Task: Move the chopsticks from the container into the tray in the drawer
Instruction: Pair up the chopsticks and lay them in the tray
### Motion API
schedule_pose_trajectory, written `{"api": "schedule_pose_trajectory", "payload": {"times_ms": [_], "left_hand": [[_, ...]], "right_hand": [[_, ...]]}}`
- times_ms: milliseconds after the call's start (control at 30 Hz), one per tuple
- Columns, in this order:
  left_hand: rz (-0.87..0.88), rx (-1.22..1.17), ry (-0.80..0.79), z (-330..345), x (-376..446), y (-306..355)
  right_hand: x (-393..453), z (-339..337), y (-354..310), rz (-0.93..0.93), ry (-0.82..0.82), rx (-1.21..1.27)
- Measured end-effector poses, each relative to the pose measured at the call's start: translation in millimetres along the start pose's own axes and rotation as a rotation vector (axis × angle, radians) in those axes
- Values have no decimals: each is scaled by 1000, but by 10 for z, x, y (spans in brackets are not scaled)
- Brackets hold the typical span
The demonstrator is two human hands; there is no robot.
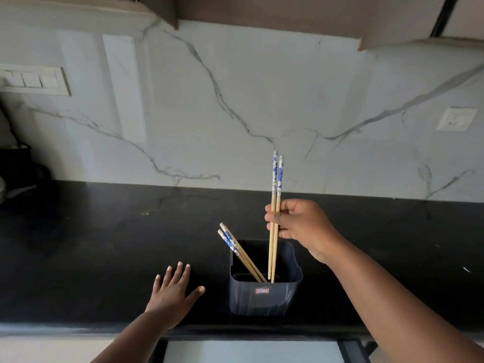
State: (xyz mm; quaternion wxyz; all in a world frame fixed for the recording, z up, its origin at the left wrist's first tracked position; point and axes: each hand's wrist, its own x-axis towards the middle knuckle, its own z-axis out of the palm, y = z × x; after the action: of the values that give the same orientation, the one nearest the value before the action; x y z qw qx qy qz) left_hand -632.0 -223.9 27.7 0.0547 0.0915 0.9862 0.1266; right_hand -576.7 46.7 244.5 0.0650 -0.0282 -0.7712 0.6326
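1. A dark box (264,297) sits on the black counter (104,244), low in the middle of the frame.
2. The right hand (301,226) is just above and to the right of the box. Its fingers are pinched tight on one pair of chopsticks (275,205).
3. That pair stands almost straight up. The blue and white tops point at the marble wall (235,100). The thin tips are still down inside the box.
4. A second pair (238,251) leans to the left in the box. No hand touches it.
5. The left hand (172,294) lies flat on the counter, left of the box. Its fingers are spread apart and it holds nothing.
6. A pale flat part (251,352) shows at the bottom edge, below the counter. I cannot tell if it is the drawer.
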Motion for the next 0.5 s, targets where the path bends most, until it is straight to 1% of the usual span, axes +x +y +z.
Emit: {"api": "schedule_pose_trajectory", "payload": {"times_ms": [33, 100, 200, 300, 367, 500], "left_hand": [[27, -36, 50, -86, -14, 36], [150, -56, 230, -318, -63, 131], [431, -38, 543, -837, -191, 366], [732, 14, 802, -1325, -304, 643], [892, 58, 870, -1600, -374, 779], [1144, 153, 851, -1938, -558, 905]], "right_hand": [[-7, -12, -54, 5, 0, 37], [-3, -18, -158, 8, 9, 118], [10, 24, -298, 45, 1, 271], [-17, 113, -396, 126, -69, 373], [-45, 179, -446, 158, -130, 417], [-129, 296, -546, 200, -217, 454]]}}
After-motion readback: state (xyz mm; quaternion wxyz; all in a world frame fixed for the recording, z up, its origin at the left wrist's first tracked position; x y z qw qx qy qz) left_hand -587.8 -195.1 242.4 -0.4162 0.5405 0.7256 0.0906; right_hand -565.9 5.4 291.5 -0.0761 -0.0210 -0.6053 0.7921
